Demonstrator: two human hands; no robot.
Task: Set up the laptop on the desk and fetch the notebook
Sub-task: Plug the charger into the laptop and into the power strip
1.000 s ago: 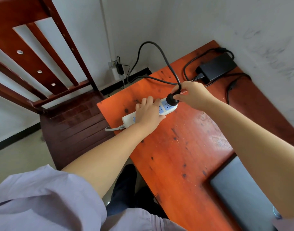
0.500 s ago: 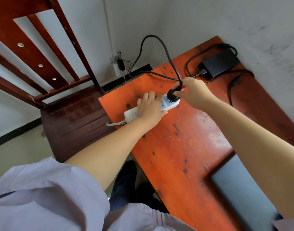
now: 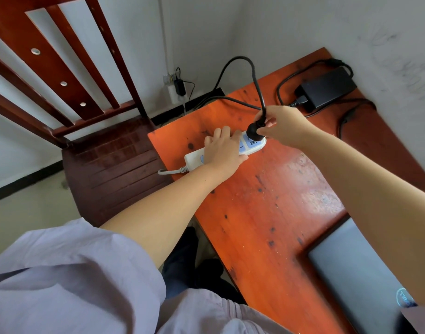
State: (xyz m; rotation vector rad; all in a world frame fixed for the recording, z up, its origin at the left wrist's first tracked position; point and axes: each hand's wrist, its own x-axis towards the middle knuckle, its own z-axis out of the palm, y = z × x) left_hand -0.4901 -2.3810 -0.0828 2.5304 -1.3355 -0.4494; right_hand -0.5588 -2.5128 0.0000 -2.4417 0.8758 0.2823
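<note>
A white power strip [image 3: 194, 158] lies on the orange wooden desk [image 3: 267, 213] near its far left corner. My left hand [image 3: 224, 150] presses flat on the strip's middle, holding it down. My right hand [image 3: 282, 124] pinches a black plug [image 3: 253, 131] that sits on the strip's far end socket. The plug's black cable [image 3: 251, 71] loops up and back to a black power adapter [image 3: 327, 86] at the desk's far edge. A closed grey laptop [image 3: 356, 273] lies at the near right, partly under my right forearm. No notebook is in view.
A dark red wooden chair [image 3: 105, 162] stands left of the desk, its slatted back rising at upper left. A wall socket with a small charger [image 3: 179, 86] is low on the wall behind. White walls close in the desk at back and right.
The view has shifted slightly. Both hands stay at the power strip, and my right hand with the plug sits a little farther along the strip's end.
</note>
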